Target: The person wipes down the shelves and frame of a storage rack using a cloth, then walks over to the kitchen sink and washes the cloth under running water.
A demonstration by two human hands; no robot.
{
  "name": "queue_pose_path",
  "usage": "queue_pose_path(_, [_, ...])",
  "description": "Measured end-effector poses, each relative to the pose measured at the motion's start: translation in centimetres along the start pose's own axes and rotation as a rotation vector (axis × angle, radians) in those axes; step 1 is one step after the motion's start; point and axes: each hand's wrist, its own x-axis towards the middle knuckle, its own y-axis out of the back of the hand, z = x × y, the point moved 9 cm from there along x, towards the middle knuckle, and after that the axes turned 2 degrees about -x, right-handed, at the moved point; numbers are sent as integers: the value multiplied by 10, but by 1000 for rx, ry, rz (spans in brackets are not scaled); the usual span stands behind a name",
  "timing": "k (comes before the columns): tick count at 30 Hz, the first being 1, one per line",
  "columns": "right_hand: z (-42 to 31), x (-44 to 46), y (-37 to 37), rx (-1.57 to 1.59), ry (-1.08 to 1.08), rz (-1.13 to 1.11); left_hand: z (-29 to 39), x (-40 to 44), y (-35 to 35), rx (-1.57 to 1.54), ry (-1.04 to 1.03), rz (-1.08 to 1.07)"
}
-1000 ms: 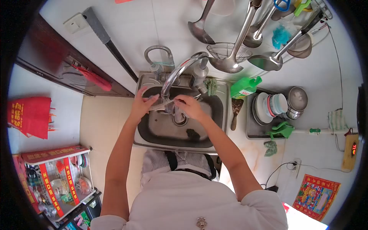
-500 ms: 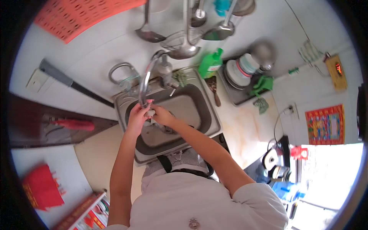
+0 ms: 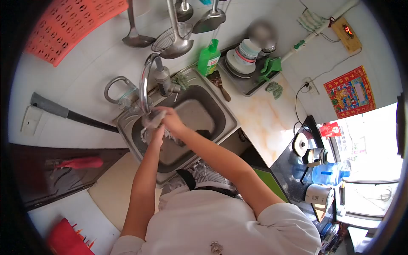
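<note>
Under the spout of the curved metal faucet (image 3: pixel 145 87), both my hands are close together over the sink (image 3: pixel 231 121). My right hand (image 3: pixel 171 121) is closed on a pale grey, limp item that looks like a wet cloth (image 3: pixel 154 118). Just below it, my left hand (image 3: pixel 157 132) grips the same item from underneath, with its fingers mostly hidden. White splashes or suds show around the hands. Something dark lies in the basin to the right of them. What exactly the pale item is, I cannot make out for sure.
Behind the sink stand a green detergent bottle (image 3: pixel 209 58) and a grey dispenser (image 3: pixel 162 80). A brown scraper (image 3: pixel 219 85) lies on the right counter beside a tray (image 3: pixel 250 88) with stacked bowls. Ladles (image 3: pixel 177 46) hang above the faucet. A grey-handled pole (image 3: pixel 70 112) leans at left.
The view has shifted toward the right side of the room. My hands have turned the pale item, which now shows larger, and the left hand has dropped below the right.
</note>
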Motion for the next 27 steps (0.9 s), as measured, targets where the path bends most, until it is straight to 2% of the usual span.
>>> queue_pose_path(2, [-6,-21,39,261,-96,122,39,-27,8,-32,67,74])
queue_pose_path(3, [-23,-34,54,308,-100,130,45,-23,12,-169,25,60])
queue_pose_path(4, [15,-20,90,440,-40,110,50,-17,15,-305,-17,43])
queue_pose_path(5, [27,-25,116,280,-9,196,55,-13,18,-441,-59,26])
queue_pose_path(6, [36,-41,129,199,-238,281,82,-27,13,-354,-109,-10])
queue_pose_path(9, [80,-65,167,-78,-582,364,101,-22,11,-412,-250,-35])
queue_pose_path(12, [78,-37,167,-44,-310,399,118,-56,23,-109,-81,92])
queue_pose_path(14, [29,-5,126,-60,-44,299,140,-87,28,-74,-28,145])
queue_pose_path(16, [28,41,109,-248,-86,280,143,-95,29,-61,-37,175])
queue_pose_path(19, [58,76,92,49,-442,124,133,-93,39,4,-105,197])
queue_pose_path(21, [84,92,94,113,-439,37,128,-94,44,-4,-170,208])
queue_pose_path(22, [89,95,92,144,-441,-8,126,-97,42,-116,-138,193])
queue_pose_path(24, [88,95,101,-40,-401,-17,121,-103,35,-345,-77,162])
queue_pose_path(27, [82,86,103,-197,-411,-59,122,-110,27,-675,-109,126])
